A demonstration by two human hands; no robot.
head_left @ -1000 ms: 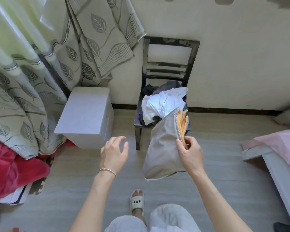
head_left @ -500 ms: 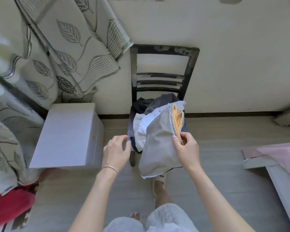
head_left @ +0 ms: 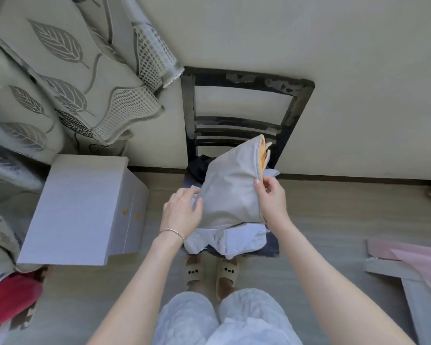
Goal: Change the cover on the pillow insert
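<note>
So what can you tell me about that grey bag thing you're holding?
The cover is a soft, pale grey cloth, wrinkled and limp. Its upper right edge gapes open, showing orange cloth inside. It is held tilted above the chair and the white cloth piled there. The right hand pinches its open edge, and the left hand touches its lower left side.

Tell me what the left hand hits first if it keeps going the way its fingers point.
The left hand points right, its fingertips already at the grey pillow cover, so it probably meets that first; depth is uncertain.
</note>
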